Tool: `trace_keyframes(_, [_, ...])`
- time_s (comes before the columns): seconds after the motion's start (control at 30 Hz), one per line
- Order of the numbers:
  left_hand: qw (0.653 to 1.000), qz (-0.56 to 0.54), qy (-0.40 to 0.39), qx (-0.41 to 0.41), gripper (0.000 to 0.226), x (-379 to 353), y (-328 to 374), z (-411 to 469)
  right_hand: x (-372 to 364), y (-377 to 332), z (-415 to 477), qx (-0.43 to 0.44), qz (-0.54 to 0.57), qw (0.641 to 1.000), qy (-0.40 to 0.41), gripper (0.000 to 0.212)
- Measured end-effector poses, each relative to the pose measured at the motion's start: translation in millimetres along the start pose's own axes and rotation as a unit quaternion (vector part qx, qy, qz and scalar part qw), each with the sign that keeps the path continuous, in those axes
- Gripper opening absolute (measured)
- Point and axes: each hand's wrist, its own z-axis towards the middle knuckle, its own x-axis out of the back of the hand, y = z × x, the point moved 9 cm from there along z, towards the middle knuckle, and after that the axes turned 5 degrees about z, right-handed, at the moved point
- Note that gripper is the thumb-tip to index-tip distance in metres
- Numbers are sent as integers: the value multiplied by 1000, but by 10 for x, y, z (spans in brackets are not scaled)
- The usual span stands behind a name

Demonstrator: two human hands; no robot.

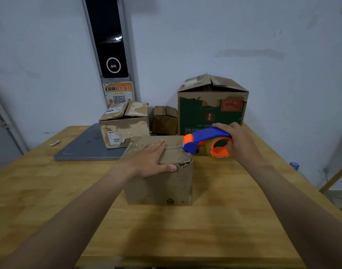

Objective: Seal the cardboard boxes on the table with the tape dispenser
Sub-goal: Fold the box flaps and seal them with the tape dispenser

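Observation:
A worn brown cardboard box (162, 187) stands in the middle of the wooden table (234, 220) with its top flaps down. My left hand (146, 162) lies flat on the box top, fingers straight, thumb over the front edge. My right hand (240, 144) grips a blue and orange tape dispenser (207, 141) with a clear tape roll. The dispenser's front end touches the right end of the box's top seam.
Behind stand a torn box (125, 127) on a grey flat scale (84, 146), a small brown box (165, 119) and a tall green box (212, 109) with loose top flaps. A small white object (54, 142) lies far left. A wall kiosk (110, 39) rises behind.

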Motion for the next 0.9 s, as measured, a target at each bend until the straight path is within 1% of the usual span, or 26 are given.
trace_keyframes(0.1, [1000,2,-4,5,106,13,-20,-52,-12,-30,-20,-8,2,1000,3,68])
trace_keyframes(0.2, [1000,8,-11,12,107,-13,-175,-145,-90,-184,-34,8,22,1000,-2,66])
trace_keyframes(0.3, [1000,-1,-20,15,117,-88,-459,-265,-265,-385,-51,16,45,999,-10,66])
trace_keyframes(0.4, [999,-8,-33,26,137,-140,-719,-317,-416,-535,-45,16,56,998,-16,69])
trace_keyframes(0.43, [999,-10,-43,28,140,-151,-765,-310,-440,-554,-41,13,59,998,-15,69])
trace_keyframes(0.47, [998,-12,-53,29,138,-157,-780,-295,-455,-556,-39,10,62,998,-14,70])
trace_keyframes(0.53, [998,-12,-64,23,120,-158,-704,-241,-470,-530,-44,3,66,998,-11,69])
trace_keyframes(0.6, [999,-12,-49,0,107,-135,-515,-175,-476,-504,-61,-3,66,998,-9,70])
trace_keyframes(0.73, [998,-35,5,-54,104,-52,-171,-66,-476,-490,-72,-7,62,998,-9,69])
trace_keyframes(0.9, [997,-40,33,-51,101,-47,-131,-59,-435,-534,-39,9,52,999,-13,68])
